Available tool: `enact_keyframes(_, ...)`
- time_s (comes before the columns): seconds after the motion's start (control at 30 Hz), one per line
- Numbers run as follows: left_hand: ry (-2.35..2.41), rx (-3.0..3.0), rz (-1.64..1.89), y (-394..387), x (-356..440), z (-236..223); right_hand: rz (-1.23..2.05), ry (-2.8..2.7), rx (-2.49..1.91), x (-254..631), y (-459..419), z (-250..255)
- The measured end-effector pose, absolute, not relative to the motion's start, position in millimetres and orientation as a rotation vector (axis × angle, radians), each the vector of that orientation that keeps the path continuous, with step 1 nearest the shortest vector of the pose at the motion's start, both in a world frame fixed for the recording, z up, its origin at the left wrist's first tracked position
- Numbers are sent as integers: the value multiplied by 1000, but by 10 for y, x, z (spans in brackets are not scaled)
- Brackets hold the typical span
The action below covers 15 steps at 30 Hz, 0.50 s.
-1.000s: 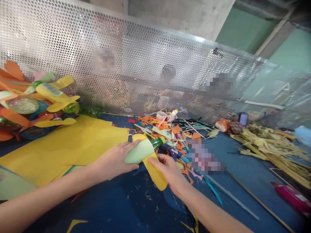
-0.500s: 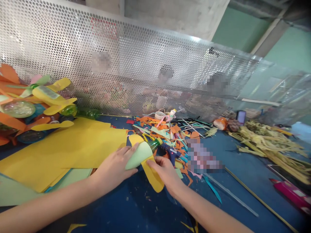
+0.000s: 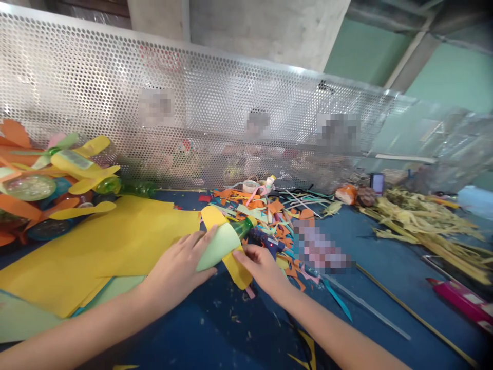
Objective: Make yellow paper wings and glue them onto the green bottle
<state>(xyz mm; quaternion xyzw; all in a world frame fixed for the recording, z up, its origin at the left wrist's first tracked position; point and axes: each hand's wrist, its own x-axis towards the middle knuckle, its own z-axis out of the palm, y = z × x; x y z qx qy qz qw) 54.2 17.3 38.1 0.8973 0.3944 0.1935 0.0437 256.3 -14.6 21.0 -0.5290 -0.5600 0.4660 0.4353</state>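
A green plastic bottle [image 3: 243, 226] with a yellow cap lies tilted between my hands, its neck pointing away to the right. Pale green paper [image 3: 221, 245] wraps its body. My left hand [image 3: 181, 262] is wrapped round this covered body from the left. On the near side, my right hand [image 3: 262, 264] pinches a rounded yellow paper piece [image 3: 236, 272] against the wrap, thumb on top. Another yellow paper piece [image 3: 211, 217] sticks out from the bottle's far side. The lower end of the bottle is hidden behind my left hand.
Large yellow paper sheets [image 3: 127, 236] lie left. Bottles with paper petals [image 3: 77, 162] are piled behind them. Beyond my hands are a blue glue gun [image 3: 269, 240] and paper scraps [image 3: 275, 208]. A thin stick [image 3: 416, 316] and dried husks [image 3: 427, 216] lie right. A perforated metal screen [image 3: 215, 87] stands behind.
The yellow piece at my right hand has tipped, and its free end looks shorter and higher. My left hand keeps its hold on the bottle. The camera view has shifted slightly.
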Motion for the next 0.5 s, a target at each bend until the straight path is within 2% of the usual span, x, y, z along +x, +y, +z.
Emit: enact_keyframes(0.5,1219,2718,646,183,576,378,1120,-1458,-1274,2662,-96,140)
